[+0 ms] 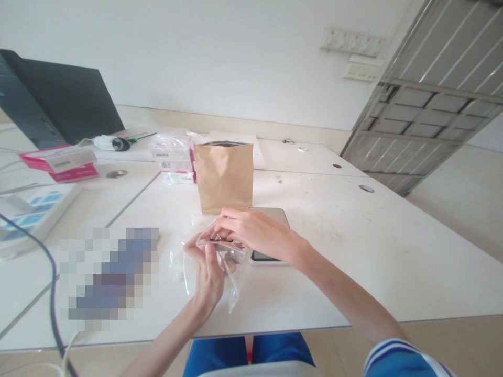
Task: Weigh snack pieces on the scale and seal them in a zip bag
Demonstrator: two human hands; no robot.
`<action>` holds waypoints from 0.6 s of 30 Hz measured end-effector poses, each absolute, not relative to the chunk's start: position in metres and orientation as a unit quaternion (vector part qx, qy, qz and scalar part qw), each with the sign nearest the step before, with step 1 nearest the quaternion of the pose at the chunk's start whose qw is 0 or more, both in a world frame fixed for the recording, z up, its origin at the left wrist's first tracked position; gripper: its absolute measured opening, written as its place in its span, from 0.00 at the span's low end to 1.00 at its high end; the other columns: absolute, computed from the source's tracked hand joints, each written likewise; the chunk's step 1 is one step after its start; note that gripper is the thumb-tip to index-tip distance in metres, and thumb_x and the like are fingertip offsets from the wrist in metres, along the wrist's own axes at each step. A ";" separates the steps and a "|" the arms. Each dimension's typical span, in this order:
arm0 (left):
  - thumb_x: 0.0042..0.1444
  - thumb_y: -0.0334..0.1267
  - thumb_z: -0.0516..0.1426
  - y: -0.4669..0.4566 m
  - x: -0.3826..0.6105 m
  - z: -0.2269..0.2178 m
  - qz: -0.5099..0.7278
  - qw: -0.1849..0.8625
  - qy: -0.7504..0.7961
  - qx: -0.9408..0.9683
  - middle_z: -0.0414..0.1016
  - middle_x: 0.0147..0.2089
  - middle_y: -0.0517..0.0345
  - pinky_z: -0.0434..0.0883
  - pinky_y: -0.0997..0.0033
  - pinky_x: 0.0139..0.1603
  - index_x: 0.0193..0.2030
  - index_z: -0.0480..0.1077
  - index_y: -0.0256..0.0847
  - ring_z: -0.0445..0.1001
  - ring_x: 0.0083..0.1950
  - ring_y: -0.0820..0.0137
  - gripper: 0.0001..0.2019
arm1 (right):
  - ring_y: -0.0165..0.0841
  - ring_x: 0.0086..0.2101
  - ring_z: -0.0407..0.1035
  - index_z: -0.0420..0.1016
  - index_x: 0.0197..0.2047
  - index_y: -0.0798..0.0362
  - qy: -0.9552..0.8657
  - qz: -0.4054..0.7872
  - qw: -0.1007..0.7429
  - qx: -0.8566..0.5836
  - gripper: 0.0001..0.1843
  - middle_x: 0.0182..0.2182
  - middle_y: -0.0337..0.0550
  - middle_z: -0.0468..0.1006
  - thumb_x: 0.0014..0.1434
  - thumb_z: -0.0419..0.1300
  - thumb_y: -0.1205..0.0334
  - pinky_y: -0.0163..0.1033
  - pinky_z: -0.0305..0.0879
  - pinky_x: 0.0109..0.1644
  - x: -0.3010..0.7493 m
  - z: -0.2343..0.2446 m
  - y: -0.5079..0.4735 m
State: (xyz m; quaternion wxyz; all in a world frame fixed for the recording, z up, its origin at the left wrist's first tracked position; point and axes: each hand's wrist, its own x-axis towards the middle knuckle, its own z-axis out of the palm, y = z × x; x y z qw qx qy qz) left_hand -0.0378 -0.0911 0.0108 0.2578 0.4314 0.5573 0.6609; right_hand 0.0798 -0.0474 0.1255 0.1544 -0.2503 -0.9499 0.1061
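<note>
Both hands grasp a small clear plastic bag (226,262) above the near edge of the white table (353,251): the left hand (206,275) pinches the bag's top edge from below, and the right hand (251,230) grips the same edge from above. A flat grey scale (271,235) lies directly behind the hands. An upright brown paper pouch (223,175), open at the top, stands just behind the scale.

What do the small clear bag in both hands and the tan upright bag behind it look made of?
The small clear zip bag, pinched by the left hand and right hand, looks like thin glossy plastic: see-through, crinkled, shiny. The tan stand-up bag seems matte kraft paper, with soft creases; any lining is hidden.
</note>
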 end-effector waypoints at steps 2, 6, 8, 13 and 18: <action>0.59 0.63 0.42 -0.093 -0.035 0.012 0.651 0.253 0.560 0.446 0.64 0.54 0.45 0.66 0.54 0.53 0.47 0.56 0.44 0.69 0.54 0.61 0.25 | 0.36 0.40 0.71 0.75 0.37 0.56 -0.957 0.035 0.146 -0.250 0.07 0.36 0.45 0.77 0.60 0.57 0.75 0.40 0.64 0.44 0.078 0.124 -0.047; 0.59 0.64 0.41 -0.095 -0.031 0.005 0.644 0.289 0.545 0.452 0.69 0.48 0.46 0.68 0.54 0.50 0.50 0.53 0.43 0.73 0.48 0.62 0.26 | 0.36 0.39 0.71 0.76 0.32 0.55 -0.960 0.020 0.128 -0.249 0.10 0.33 0.44 0.79 0.57 0.58 0.77 0.40 0.63 0.44 0.078 0.121 -0.044; 0.59 0.63 0.42 -0.095 -0.031 0.000 0.649 0.297 0.535 0.452 0.70 0.49 0.45 0.68 0.52 0.52 0.50 0.51 0.44 0.73 0.50 0.61 0.25 | 0.34 0.39 0.72 0.77 0.33 0.52 -0.959 0.093 0.126 -0.236 0.12 0.32 0.41 0.80 0.56 0.58 0.79 0.38 0.64 0.44 0.081 0.120 -0.043; 0.59 0.62 0.43 -0.098 -0.030 0.000 0.678 0.267 0.498 0.470 0.69 0.56 0.42 0.65 0.51 0.57 0.46 0.48 0.47 0.70 0.58 0.61 0.22 | 0.29 0.40 0.73 0.78 0.44 0.49 -0.917 0.279 0.149 -0.244 0.16 0.41 0.38 0.80 0.59 0.56 0.75 0.34 0.67 0.44 0.092 0.127 -0.051; 0.57 0.65 0.44 -0.101 -0.032 0.010 0.689 0.259 0.535 0.415 0.70 0.53 0.44 0.69 0.54 0.52 0.45 0.50 0.47 0.74 0.53 0.61 0.24 | 0.30 0.47 0.71 0.74 0.50 0.47 -0.877 0.311 0.275 -0.243 0.13 0.48 0.40 0.77 0.64 0.55 0.65 0.37 0.66 0.51 0.100 0.125 -0.060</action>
